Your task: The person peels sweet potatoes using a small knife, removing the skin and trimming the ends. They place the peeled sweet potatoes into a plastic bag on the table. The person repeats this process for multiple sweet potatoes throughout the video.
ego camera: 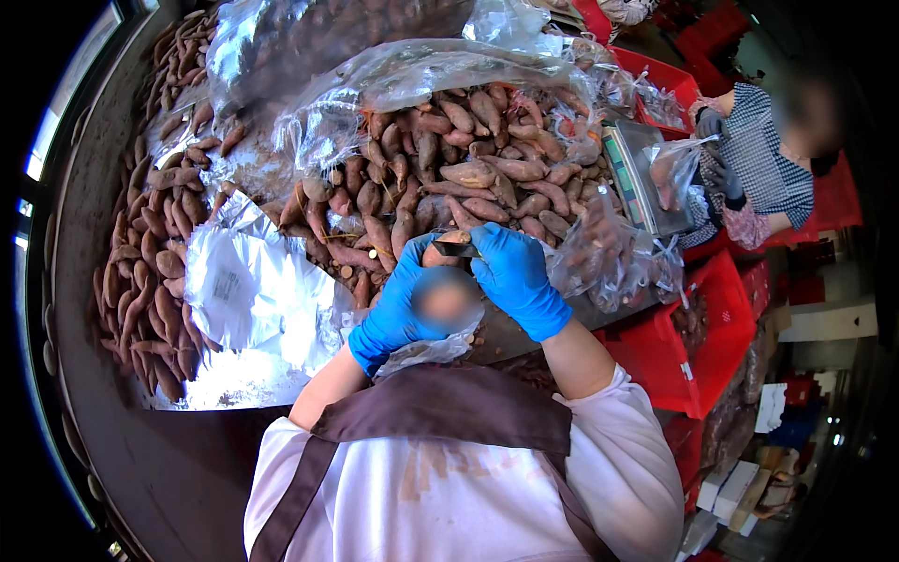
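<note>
Both hands wear blue gloves above the near edge of the sweet potato pile (484, 175). My left hand (393, 309) holds a sweet potato (437, 258), whose upper end shows between the fingers. A round patch in front of that palm is blurred, so I cannot tell what it covers. My right hand (516, 277) grips a small knife (455, 249), with its dark blade lying across the sweet potato. Beneath my hands is a crumpled clear plastic bag (428, 351). Small cut-off ends lie among the sweet potatoes just beyond.
More sweet potatoes (158, 281) lie left of a silvery sheet (260, 281). Filled clear bags (604, 260) and a scale (642, 179) stand to the right, beside a red crate (709, 330). A co-worker (755, 154) in grey gloves holds a bag there.
</note>
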`<move>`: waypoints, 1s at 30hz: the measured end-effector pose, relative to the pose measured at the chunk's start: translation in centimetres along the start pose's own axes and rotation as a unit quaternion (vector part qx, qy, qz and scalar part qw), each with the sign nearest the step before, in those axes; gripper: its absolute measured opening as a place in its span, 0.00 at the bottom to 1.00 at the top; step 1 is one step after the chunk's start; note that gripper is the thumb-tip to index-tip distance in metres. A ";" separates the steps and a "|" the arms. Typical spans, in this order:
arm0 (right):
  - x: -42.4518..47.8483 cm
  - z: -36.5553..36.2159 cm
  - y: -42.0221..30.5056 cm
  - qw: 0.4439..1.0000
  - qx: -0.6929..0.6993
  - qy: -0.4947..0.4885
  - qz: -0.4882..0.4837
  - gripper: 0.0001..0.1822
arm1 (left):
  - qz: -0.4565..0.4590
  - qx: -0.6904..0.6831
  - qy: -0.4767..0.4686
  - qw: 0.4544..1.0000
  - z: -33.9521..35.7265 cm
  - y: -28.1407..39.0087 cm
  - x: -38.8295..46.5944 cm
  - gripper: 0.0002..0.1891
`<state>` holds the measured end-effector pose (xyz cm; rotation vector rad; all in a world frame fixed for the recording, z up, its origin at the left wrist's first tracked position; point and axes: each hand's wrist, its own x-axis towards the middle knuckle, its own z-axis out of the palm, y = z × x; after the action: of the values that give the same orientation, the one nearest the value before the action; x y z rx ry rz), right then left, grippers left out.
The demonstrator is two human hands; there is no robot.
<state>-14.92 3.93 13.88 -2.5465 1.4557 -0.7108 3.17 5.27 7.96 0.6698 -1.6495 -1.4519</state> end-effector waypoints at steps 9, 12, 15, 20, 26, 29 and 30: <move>-2.2 4.8 9.6 0.970 -0.069 -0.191 0.136 0.11 | -0.009 -0.169 -0.073 0.983 -1.5 0.7 -1.9 0.35; -3.7 4.7 9.2 0.904 0.324 -0.122 0.251 0.13 | -0.021 -0.450 0.014 0.893 -0.7 -1.6 -2.0 0.28; -3.4 3.2 5.9 0.856 0.430 -0.075 0.277 0.15 | 0.016 -0.686 0.089 0.722 0.0 -1.5 -1.1 0.23; -2.8 1.6 -0.5 0.778 0.544 -0.103 0.297 0.18 | 0.051 -0.662 0.143 0.734 0.8 -0.9 -1.0 0.25; -2.6 5.8 -3.2 0.811 0.553 -0.018 0.188 0.24 | 0.071 -0.565 0.126 0.812 0.2 -2.5 -1.6 0.25; -2.7 6.1 -3.1 0.754 0.600 -0.051 0.263 0.25 | 0.063 -0.512 0.137 0.846 0.3 -1.3 -1.5 0.25; -3.0 6.4 -2.9 0.754 0.591 -0.056 0.281 0.23 | 0.055 -0.506 0.135 0.850 0.2 -1.4 -1.6 0.26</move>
<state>-11.01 7.21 8.22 -1.0871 1.0438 -0.9082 3.63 6.45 6.26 0.1403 -0.5206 -1.7676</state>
